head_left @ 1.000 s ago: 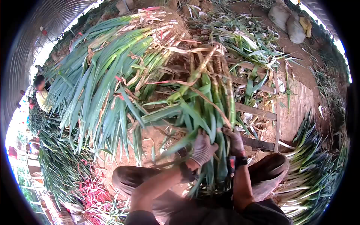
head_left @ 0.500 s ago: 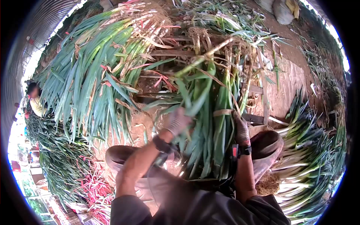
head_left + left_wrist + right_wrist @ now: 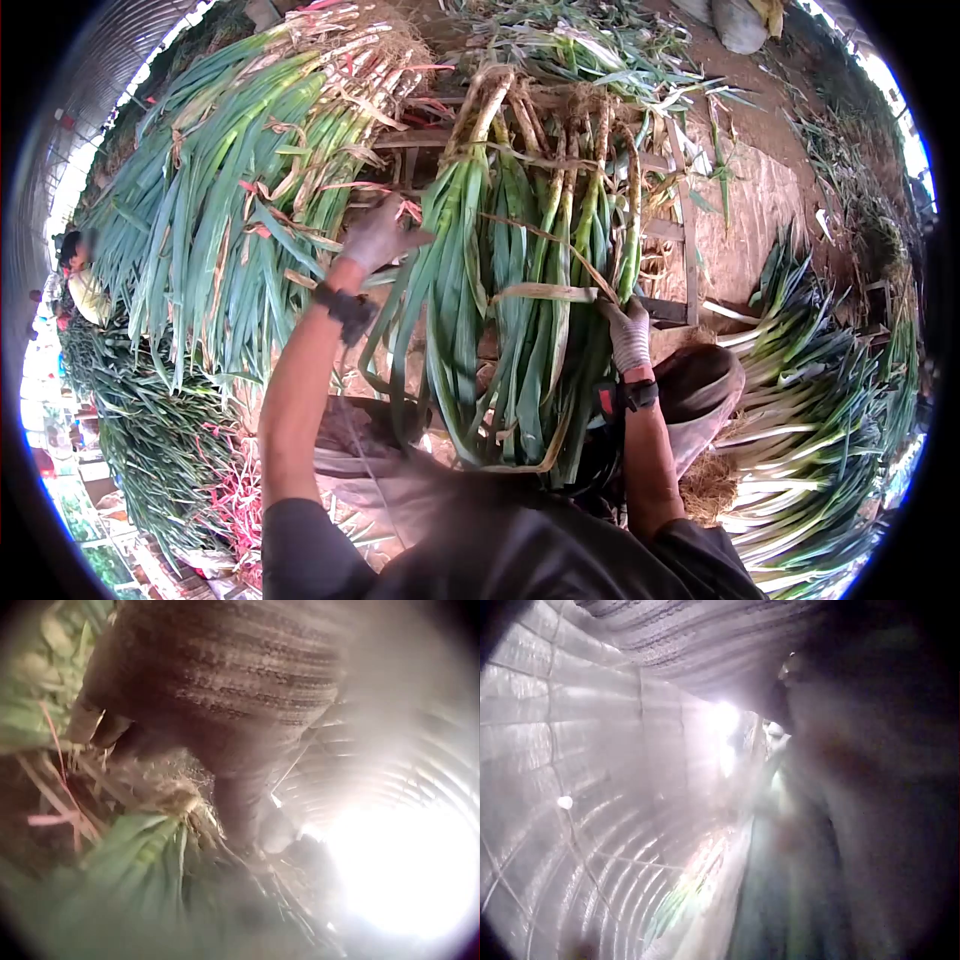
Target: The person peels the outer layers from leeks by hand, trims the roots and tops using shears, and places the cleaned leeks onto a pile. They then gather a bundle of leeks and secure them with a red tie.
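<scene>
Several long leeks (image 3: 520, 360) lie side by side across the rack and lap, root ends away from the body, green leaves toward it. A dry tan leaf (image 3: 545, 292) crosses them. My gloved right hand (image 3: 628, 335) grips leaves at the right side of this row; its fingers are partly hidden behind them. In the right wrist view, the glove (image 3: 705, 645) and blurred leaves fill the right part. My gloved left hand (image 3: 378, 240) is left of the row with its thumb spread, holding nothing visible, close to a red tie (image 3: 408, 208). The left wrist view shows its glove (image 3: 217, 682) above roots and leaves.
A large heap of untrimmed leeks (image 3: 230, 210) lies at left. Leeks with white stems (image 3: 790, 450) are piled at right. The wooden rack (image 3: 690, 230) shows under the row. Red ties (image 3: 235, 500) lie at lower left, and a person (image 3: 88, 285) is beyond the heap.
My left hand has left the leaves and moved left and away from the body. The leek that slanted across the row no longer does, and the row is spread wider. My right hand stays at the right side.
</scene>
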Demonstrator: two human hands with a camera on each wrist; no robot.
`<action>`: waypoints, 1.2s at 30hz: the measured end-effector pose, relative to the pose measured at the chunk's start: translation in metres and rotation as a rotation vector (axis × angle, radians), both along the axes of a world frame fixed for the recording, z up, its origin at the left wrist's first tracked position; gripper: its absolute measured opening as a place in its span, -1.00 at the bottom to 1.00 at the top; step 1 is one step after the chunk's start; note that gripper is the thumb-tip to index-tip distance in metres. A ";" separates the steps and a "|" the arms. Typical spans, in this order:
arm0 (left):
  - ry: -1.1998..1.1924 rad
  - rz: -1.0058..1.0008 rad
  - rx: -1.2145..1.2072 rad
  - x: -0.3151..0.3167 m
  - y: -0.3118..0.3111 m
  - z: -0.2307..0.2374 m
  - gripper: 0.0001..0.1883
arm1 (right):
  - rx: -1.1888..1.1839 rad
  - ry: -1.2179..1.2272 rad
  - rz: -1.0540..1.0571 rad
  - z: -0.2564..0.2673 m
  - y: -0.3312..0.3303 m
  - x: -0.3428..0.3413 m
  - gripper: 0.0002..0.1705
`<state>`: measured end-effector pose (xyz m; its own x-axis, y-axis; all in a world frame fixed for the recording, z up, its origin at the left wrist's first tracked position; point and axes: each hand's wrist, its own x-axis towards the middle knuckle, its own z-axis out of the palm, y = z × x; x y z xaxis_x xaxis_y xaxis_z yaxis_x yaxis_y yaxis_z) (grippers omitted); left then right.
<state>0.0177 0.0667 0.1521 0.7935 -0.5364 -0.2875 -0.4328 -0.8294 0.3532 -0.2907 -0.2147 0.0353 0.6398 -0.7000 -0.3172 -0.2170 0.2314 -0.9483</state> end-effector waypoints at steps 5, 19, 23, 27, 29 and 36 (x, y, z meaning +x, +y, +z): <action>0.067 0.130 -0.002 0.060 -0.074 -0.068 0.39 | -0.250 0.091 -0.118 -0.006 -0.030 0.006 -0.71; -0.035 0.061 -0.331 -0.012 -0.116 -0.106 -0.25 | -0.785 0.519 0.237 -0.046 -0.040 0.050 -0.59; -0.196 0.379 -0.776 0.006 -0.065 -0.136 -0.35 | -0.654 0.651 0.116 -0.034 -0.059 0.043 -0.41; 0.317 0.931 -0.884 0.047 -0.047 -0.138 -0.56 | -0.978 0.827 -0.065 -0.078 -0.057 0.045 -0.34; 0.581 1.056 -1.103 0.087 -0.044 -0.189 -0.68 | -1.096 0.708 -0.083 -0.070 -0.048 0.043 -0.36; -0.109 0.667 -0.249 0.103 -0.028 -0.191 -0.66 | -1.097 0.623 -0.106 -0.063 -0.044 0.040 -0.42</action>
